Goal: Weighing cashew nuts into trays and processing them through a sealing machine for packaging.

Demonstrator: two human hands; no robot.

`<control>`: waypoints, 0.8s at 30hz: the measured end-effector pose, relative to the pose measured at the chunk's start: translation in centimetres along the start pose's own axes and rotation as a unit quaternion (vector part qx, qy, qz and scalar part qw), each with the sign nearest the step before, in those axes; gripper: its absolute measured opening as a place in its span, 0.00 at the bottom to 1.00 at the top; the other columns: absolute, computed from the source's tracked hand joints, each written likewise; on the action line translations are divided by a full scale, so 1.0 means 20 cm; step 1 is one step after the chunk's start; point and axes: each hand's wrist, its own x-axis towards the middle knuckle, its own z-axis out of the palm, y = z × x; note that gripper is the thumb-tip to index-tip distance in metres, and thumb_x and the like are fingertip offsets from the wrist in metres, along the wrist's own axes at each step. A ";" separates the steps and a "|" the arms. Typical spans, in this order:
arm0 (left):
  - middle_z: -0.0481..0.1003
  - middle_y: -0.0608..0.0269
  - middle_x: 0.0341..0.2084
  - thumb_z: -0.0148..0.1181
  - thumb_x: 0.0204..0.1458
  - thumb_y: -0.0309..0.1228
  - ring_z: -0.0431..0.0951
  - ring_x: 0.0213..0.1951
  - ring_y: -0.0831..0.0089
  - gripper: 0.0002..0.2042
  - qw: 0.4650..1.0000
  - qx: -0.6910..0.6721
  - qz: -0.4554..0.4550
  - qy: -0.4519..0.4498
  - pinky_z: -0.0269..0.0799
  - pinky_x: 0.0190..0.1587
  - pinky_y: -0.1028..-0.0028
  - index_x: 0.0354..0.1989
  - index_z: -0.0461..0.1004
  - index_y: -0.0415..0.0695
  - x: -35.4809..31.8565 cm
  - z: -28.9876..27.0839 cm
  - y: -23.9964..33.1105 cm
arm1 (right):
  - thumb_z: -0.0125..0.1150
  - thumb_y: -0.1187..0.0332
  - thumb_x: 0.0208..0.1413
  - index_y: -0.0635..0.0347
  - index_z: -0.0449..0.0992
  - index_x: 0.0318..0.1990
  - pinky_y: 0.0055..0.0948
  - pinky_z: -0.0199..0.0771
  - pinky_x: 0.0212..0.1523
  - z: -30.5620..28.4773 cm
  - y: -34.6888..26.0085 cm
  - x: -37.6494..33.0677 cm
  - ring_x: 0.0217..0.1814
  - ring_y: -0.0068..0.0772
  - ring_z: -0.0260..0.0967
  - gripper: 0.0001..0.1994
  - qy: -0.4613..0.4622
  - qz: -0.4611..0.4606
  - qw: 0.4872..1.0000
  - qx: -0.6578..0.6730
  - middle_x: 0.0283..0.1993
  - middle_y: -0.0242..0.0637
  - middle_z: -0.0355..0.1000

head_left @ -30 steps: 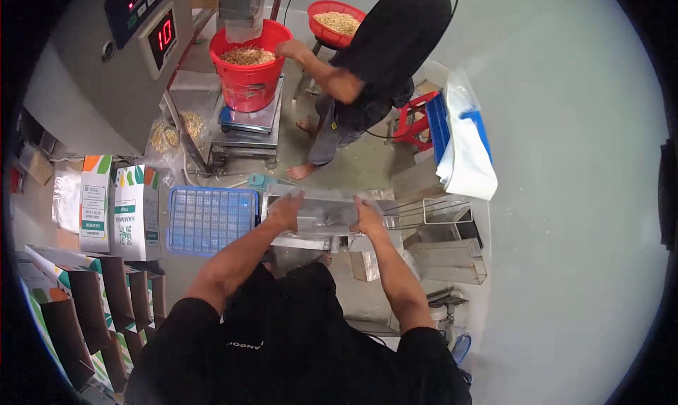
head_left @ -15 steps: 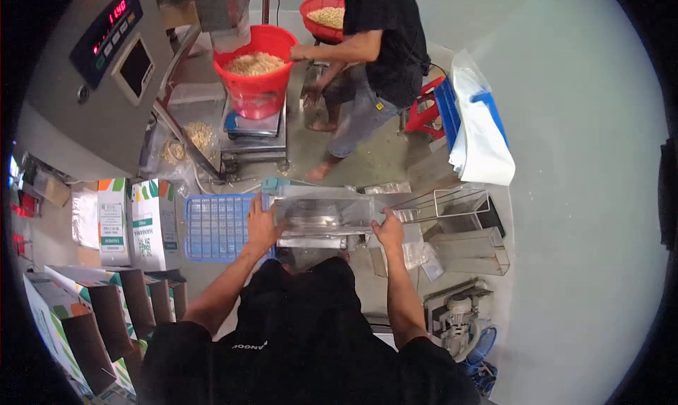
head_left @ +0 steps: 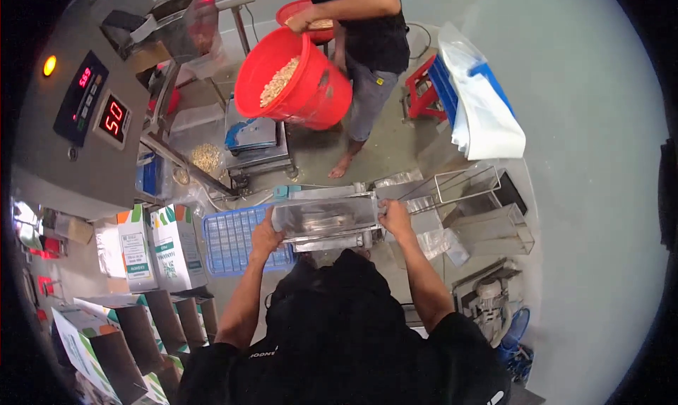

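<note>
Two hands on one item from my feed: both grip a shiny silver foil bag (head_left: 326,218) held flat in front of the chest, above a metal tabletop frame. Biggest thing in view is the grey machine panel (head_left: 67,133) at upper left with red digit displays, then the red bucket (head_left: 293,80) of pale nuts, tilted and carried by a co-worker (head_left: 371,31) in a black top standing at the top. Below the bucket sits a platform scale (head_left: 258,142). Stack of white plastic sheets (head_left: 480,115) lies on a blue surface at upper right, beside a red stool (head_left: 422,91). Blue plastic crate (head_left: 233,239) sits just left of the bag, near the left forearm. White-green cartons (head_left: 159,246) stand left of the crate, well apart from the bag. Clear box (head_left: 498,228) sits right of the bag. Left hand (head_left: 267,237) is clamped on the bag's left end, right hand (head_left: 394,218) clamped on its right end, fingers wrapped over the edges.
</note>
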 end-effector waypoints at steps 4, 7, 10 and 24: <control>0.80 0.46 0.28 0.68 0.43 0.32 0.83 0.32 0.51 0.43 0.999 -0.028 -0.014 -0.020 0.78 0.40 0.55 0.70 0.53 0.51 -0.01 0.01 0.03 | 0.66 0.71 0.42 0.53 0.79 0.50 0.47 0.76 0.46 -0.04 0.03 0.01 0.43 0.53 0.77 0.22 -0.046 -0.062 0.997 0.001 0.36 0.50 0.78; 0.80 0.48 0.25 0.66 0.42 0.29 0.83 0.26 0.55 0.44 1.000 -0.018 0.005 -0.016 0.79 0.37 0.59 0.71 0.52 0.50 0.01 0.00 0.01 | 0.65 0.72 0.41 0.53 0.77 0.53 0.48 0.75 0.48 -0.09 0.00 0.05 0.44 0.54 0.76 0.25 -0.076 -0.070 0.995 0.008 0.37 0.51 0.78; 0.80 0.48 0.24 0.65 0.41 0.27 0.83 0.24 0.58 0.44 0.995 -0.072 -0.005 -0.063 0.80 0.33 0.62 0.71 0.52 0.49 0.10 -0.07 0.06 | 0.65 0.71 0.38 0.52 0.76 0.56 0.45 0.76 0.47 -0.12 0.02 0.14 0.42 0.52 0.77 0.29 -0.094 -0.066 0.992 0.052 0.36 0.52 0.77; 0.70 0.66 0.14 0.61 0.47 0.22 0.67 0.11 0.77 0.24 0.959 -0.246 -0.036 -0.137 0.60 0.11 0.75 0.55 0.67 0.48 0.55 -0.31 0.10 | 0.69 0.65 0.44 0.66 0.78 0.42 0.35 0.75 0.18 -0.26 -0.20 0.73 0.17 0.30 0.71 0.18 -0.262 0.043 0.962 0.066 0.22 0.40 0.74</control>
